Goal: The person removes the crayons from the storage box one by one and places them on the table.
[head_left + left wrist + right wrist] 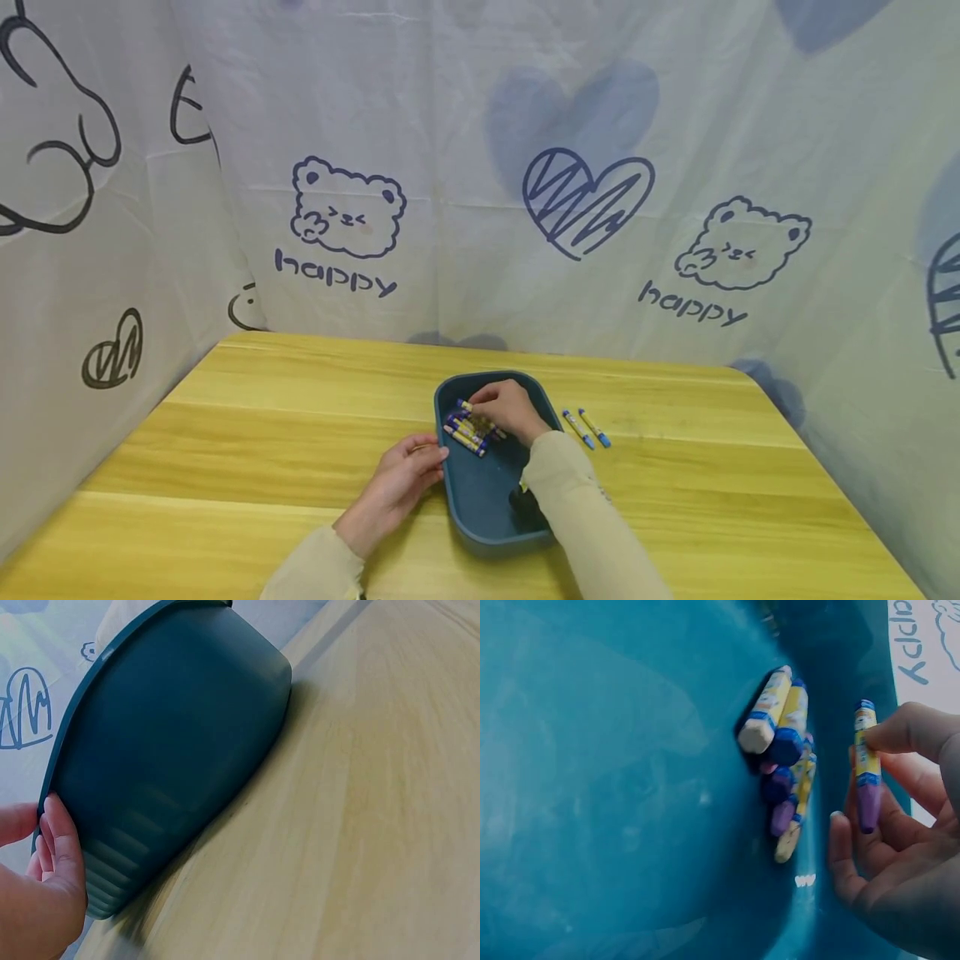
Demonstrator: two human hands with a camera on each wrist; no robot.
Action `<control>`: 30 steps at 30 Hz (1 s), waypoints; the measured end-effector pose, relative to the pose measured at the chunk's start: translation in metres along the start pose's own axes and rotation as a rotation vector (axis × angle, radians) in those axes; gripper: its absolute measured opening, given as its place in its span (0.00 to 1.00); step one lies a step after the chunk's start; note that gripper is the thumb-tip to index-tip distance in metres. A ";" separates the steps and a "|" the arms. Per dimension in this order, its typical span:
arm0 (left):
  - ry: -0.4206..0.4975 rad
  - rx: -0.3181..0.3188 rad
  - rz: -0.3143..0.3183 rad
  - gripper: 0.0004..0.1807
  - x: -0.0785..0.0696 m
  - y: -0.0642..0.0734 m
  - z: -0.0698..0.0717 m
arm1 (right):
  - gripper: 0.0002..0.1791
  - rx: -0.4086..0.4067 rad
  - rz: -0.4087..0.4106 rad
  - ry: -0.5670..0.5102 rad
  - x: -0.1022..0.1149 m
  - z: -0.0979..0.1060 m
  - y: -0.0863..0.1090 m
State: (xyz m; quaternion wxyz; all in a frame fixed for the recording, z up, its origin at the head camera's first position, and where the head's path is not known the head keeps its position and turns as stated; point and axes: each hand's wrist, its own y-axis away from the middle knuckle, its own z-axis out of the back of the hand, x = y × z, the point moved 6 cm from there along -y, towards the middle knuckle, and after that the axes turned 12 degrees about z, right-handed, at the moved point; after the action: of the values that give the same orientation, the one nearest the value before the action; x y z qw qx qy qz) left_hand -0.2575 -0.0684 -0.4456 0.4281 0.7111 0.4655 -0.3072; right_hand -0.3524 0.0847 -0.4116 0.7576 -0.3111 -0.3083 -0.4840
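My right hand is over the far part of a dark teal tray. Between its thumb and fingers it pinches a purple crayon with a yellow and blue wrapper. Just beside that hand, several more crayons lie heaped on the tray floor by its left wall; white, purple and dark blue ends show in the right wrist view. On the tray's left side my left hand holds the rim, thumb on one side and fingers on the other.
Two blue crayons, a left one and a right one, lie on the wooden table to the right of the tray. A white cloth printed with bears and hearts hangs behind the table's far edge.
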 end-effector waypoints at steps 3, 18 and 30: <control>0.003 0.002 -0.002 0.10 0.001 0.000 0.000 | 0.08 0.013 -0.005 0.003 0.003 0.002 0.000; 0.003 -0.004 -0.003 0.12 0.000 0.001 0.000 | 0.10 -0.083 -0.021 -0.061 0.026 0.047 -0.011; 0.006 -0.011 0.005 0.11 0.000 0.000 0.001 | 0.14 -0.082 -0.052 -0.062 0.014 0.101 -0.008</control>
State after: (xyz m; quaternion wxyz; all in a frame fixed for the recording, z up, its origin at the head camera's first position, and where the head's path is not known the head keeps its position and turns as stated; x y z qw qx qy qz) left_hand -0.2572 -0.0692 -0.4459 0.4316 0.7108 0.4665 -0.3014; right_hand -0.3715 0.1522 -0.3375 0.7215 -0.3487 -0.3195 -0.5058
